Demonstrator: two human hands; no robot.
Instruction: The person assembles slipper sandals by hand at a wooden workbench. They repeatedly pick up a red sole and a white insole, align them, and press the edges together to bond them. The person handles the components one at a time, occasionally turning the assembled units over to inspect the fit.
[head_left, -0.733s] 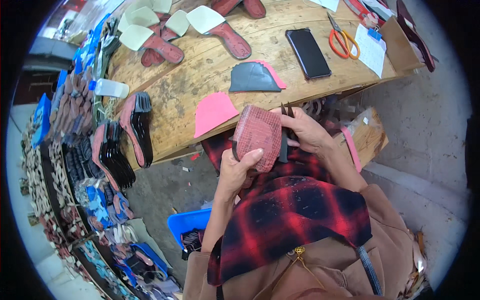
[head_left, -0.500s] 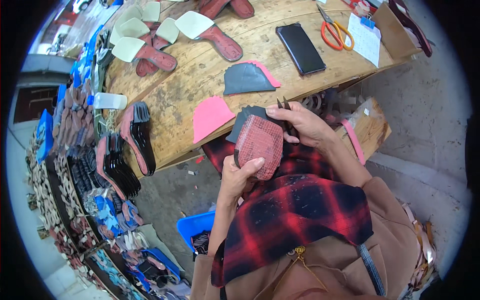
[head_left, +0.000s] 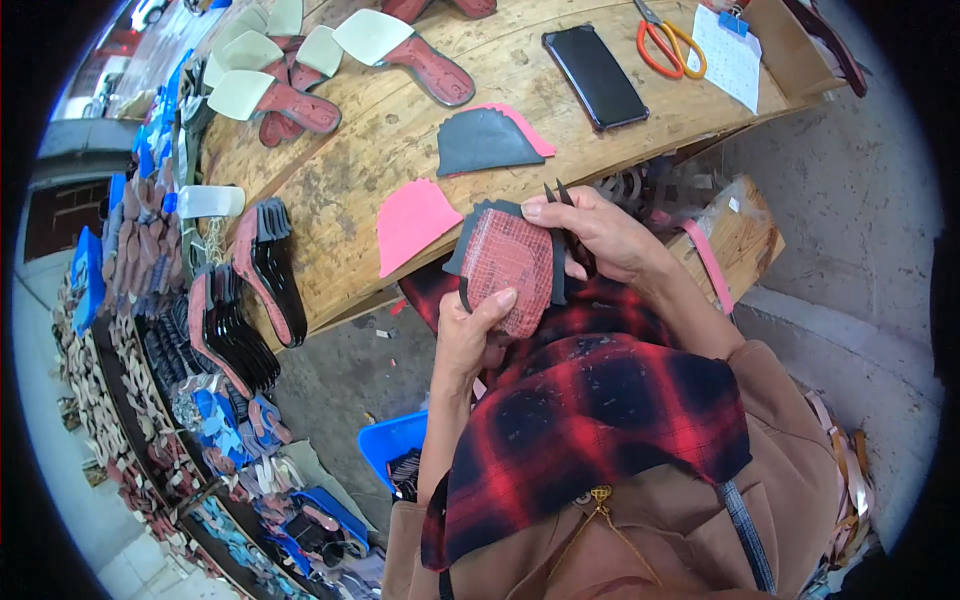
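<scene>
In my left hand (head_left: pixel 466 328) is a red shoe-upper piece (head_left: pixel 512 262) with a scaly, grid-like texture, the thumb pressed on its face. A dark grey piece with a notched edge (head_left: pixel 480 218) lies behind it and shows around its rim. My right hand (head_left: pixel 595 238) is closed around dark metal snips (head_left: pixel 580 250), their tips pointing up. Its thumb and fingers also meet the upper corner of the dark grey piece. Both hands are over my lap, by the table's front edge. Nearest to them on the table lies a pink curved piece (head_left: pixel 416 226).
Another dark grey piece (head_left: pixel 488 142) lies over pink on the wooden table (head_left: pixel 330 210). Beyond are a phone (head_left: pixel 597 76), orange-handled scissors (head_left: pixel 668 48) and red soles with pale flaps (head_left: pixel 420 62). Black heeled soles (head_left: pixel 230 325) stand at left, near a blue bin (head_left: pixel 385 440).
The red piece has turned and now lies squarer over the dark grey one, which shows along both sides. My right hand has shifted slightly left and up. The view has moved a little.
</scene>
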